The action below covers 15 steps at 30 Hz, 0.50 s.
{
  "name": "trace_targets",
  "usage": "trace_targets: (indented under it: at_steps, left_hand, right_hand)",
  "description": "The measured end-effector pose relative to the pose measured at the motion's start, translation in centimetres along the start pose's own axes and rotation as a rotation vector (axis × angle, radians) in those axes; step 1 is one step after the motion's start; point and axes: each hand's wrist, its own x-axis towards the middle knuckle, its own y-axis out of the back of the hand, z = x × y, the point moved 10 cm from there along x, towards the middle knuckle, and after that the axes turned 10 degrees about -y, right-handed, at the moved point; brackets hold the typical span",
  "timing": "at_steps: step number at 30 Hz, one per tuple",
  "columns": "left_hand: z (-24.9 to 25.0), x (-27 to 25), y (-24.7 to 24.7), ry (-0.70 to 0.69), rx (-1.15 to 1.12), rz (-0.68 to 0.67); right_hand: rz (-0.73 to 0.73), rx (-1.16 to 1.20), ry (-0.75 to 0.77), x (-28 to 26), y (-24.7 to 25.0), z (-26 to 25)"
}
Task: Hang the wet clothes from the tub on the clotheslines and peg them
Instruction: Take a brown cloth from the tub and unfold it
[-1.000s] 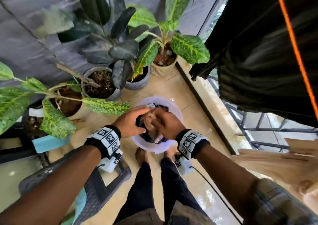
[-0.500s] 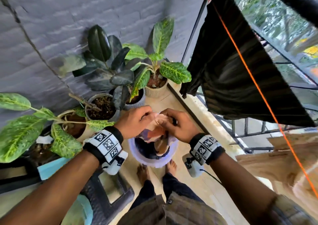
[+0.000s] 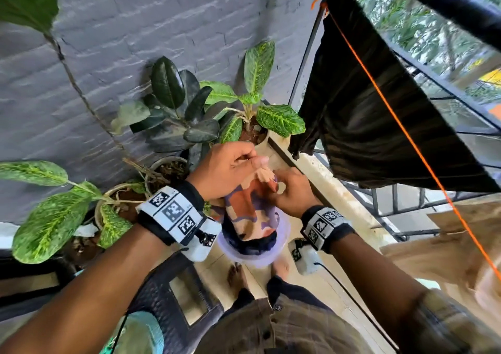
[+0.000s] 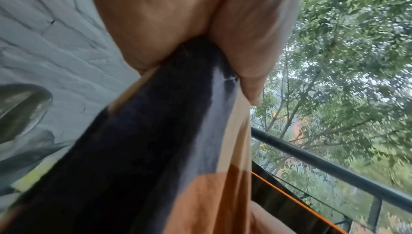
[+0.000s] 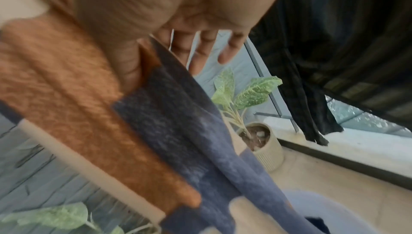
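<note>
- Since the earlier frame, both hands have lifted the patterned cloth (image 3: 250, 204) higher above the tub (image 3: 282, 234).
- Left hand (image 3: 227, 172) clenches the cloth's top; right hand (image 3: 294, 193) pinches its edge.
- The cloth's lower end trails into the tub; dark fabric (image 3: 254, 246) remains inside.
- An orange clothesline (image 3: 401, 120), right of the tub, carries a dark garment (image 3: 374, 126).

Head camera looks steeply down over both wrists toward the tub (image 3: 254, 258). Each wrist camera peers close along its palm; all three share the patterned cloth (image 3: 249, 212) and black hanging garment (image 3: 379, 126).
</note>
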Motion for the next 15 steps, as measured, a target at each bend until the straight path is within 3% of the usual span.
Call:
trace_targets:
  at_steps: [3,5,8,15]
  left_hand:
    - [0.2,0.4,1.0,-0.02,0.023,-0.049]
    - [0.4,0.4,1.4,-0.033,0.076,-0.107]
    - [0.6,0.0,2.2,-0.042,0.109,-0.153]
    - [0.3,0.0,5.3,0.013,0.093,-0.099]
  right_hand:
    - [-0.207,0.028,0.01,0.0,-2.1,0.7]
    - [-0.326,-0.093,0.057,-0.3,-2.9,0.3]
    - [-0.345,-0.296,0.13,-0.1,-2.1,-0.2]
    - [-0.42,-0.407,0.246,-0.7,-1.0,0.2]
